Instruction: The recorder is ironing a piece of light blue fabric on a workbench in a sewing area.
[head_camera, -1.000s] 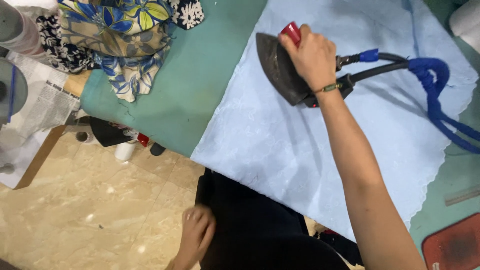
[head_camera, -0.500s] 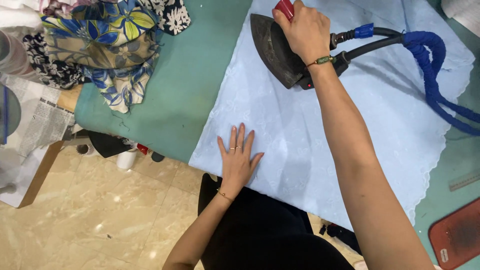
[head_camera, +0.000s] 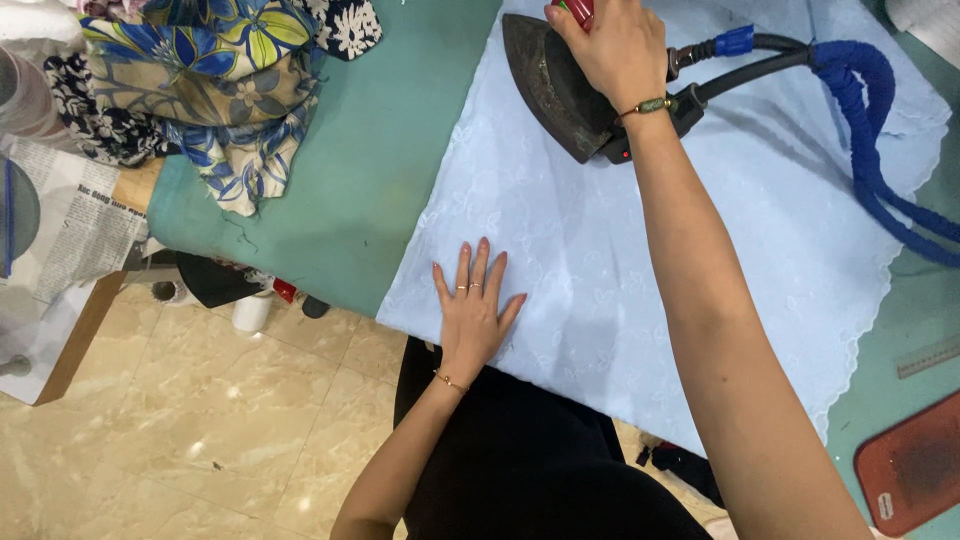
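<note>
A sheet of black-and-white newspaper (head_camera: 75, 225) lies flat at the left edge, beside the patterned fabrics (head_camera: 215, 90).

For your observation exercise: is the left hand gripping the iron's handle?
No, the left hand lies flat on the pale blue cloth; the right hand grips the iron.

Pale blue cloth (head_camera: 640, 260): thin woven fabric, matt, faintly embossed floral pattern, scalloped edge. Iron (head_camera: 550, 85): dark metal sole, dull and worn; red plastic handle. Hose (head_camera: 870, 130): blue braided textile sleeve, rough. Tabletop (head_camera: 350, 170): teal fabric cover, matt, smooth. Floral fabrics (head_camera: 210, 90): printed cloth, soft. Floor (head_camera: 200, 430): glossy beige tile. Pad (head_camera: 915, 465): red, grainy.
</note>
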